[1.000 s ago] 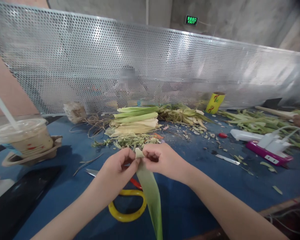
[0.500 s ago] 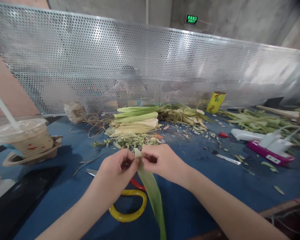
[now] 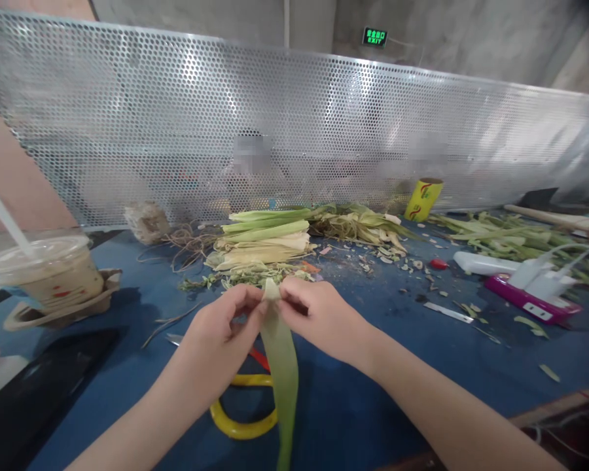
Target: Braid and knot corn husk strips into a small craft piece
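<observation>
A long green corn husk strip [image 3: 283, 373] hangs down toward me, its pale end pinched between both hands. My left hand [image 3: 228, 333] is closed on the left edge of that end, thumb against the fingertips. Opposite it, my right hand [image 3: 324, 320] pinches the right edge, its fingers curled. Under the husk and my left wrist lie scissors [image 3: 243, 428] with yellow and red handles; a bit of blade shows left of the wrist. Just beyond my fingertips is a heap of small dried greenery [image 3: 255, 275], with a stack of flat husks [image 3: 265, 239] behind.
A lidded drink cup [image 3: 53, 275] sits in a cardboard holder at left, near a black tablet-like slab [image 3: 44, 386]. At right are a purple power strip [image 3: 525, 297], a blade [image 3: 448, 313] and scraps. A yellow tube [image 3: 423, 199] stands by the perforated metal screen [image 3: 285, 118].
The hanging part of the husk has swung to the left and now lies straighter below my fingers. Both hands keep their pinch and have barely shifted.
</observation>
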Demonstrator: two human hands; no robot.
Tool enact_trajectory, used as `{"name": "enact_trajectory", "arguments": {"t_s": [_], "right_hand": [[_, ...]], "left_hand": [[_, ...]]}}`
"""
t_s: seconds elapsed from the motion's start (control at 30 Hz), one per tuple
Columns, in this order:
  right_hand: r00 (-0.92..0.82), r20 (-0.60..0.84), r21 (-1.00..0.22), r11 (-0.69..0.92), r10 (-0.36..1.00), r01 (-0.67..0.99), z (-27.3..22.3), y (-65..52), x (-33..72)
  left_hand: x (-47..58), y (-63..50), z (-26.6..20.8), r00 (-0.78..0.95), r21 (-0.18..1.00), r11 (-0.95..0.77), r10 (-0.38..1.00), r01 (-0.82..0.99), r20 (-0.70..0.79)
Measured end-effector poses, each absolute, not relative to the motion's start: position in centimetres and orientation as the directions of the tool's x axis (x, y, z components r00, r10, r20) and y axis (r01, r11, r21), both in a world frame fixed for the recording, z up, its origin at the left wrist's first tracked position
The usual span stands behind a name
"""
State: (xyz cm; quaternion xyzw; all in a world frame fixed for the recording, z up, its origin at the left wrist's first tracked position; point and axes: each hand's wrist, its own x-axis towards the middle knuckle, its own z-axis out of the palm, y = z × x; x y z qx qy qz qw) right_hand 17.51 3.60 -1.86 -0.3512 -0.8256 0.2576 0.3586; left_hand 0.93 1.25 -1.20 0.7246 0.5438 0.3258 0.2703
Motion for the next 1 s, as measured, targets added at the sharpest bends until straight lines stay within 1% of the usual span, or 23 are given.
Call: {"name": "enact_trajectory", "arguments": {"t_s": [0.1,0.23,0.33,0.4,0.47,0.57,0.63,0.73,0.87,0.93,1.0], "right_hand": [[-0.491,0.37,-0.693,0.586,0.789,0.42,-1.9,3.6,17.5],[-0.508,0.331,-0.704,0.567,0.795,0.428,-1.8,3.7,17.5],[-0.528,0.289,-0.739,0.537,0.798,0.407,-1.5,3.7,17.6],[-0.547,0.281,-0.778,0.521,0.788,0.35,-1.2,3.7,17.7],[-0.577,0.28,-0.839,0.488,0.767,0.242,-1.0,3.6,17.7],[-0.624,0.247,-0.93,0.362,0.742,0.062,-0.9,3.5,17.7],[-0.65,0.213,-0.962,0.274,0.73,-0.007,-1.0,3.5,17.7],[-0.678,0.182,-0.978,0.202,0.712,-0.051,-1.3,3.5,17.7],[-0.706,0.169,-0.985,0.134,0.687,-0.106,-1.6,3.6,17.6],[-0.715,0.173,-0.985,0.131,0.677,-0.113,-1.6,3.7,17.6],[-0.702,0.191,-0.978,0.192,0.686,-0.078,-1.6,3.7,17.6]], "left_hand": [[0.8,1.2,-1.4,0.235,0.757,-0.258,0.962,0.601,0.142],[0.7,1.2,-1.4,0.217,0.703,-0.266,0.963,0.66,0.16],[0.6,1.2,-1.1,0.237,0.737,-0.268,0.96,0.62,0.15],[0.6,1.1,-0.7,0.261,0.781,-0.26,0.957,0.568,0.129],[0.5,1.0,-0.2,0.282,0.829,-0.232,0.955,0.51,0.094],[0.5,0.8,0.3,0.323,0.917,-0.147,0.946,0.371,0.021],[0.5,0.7,0.4,0.345,0.958,-0.085,0.938,0.273,-0.015],[0.4,0.6,-0.1,0.364,0.984,-0.017,0.93,0.175,-0.049],[0.3,0.8,-0.7,0.39,0.994,0.011,0.919,0.109,-0.053],[0.2,1.0,-0.8,0.391,0.994,-0.005,0.919,0.109,-0.038],[0.2,1.1,-0.6,0.393,0.986,-0.048,0.919,0.158,-0.018]]}}
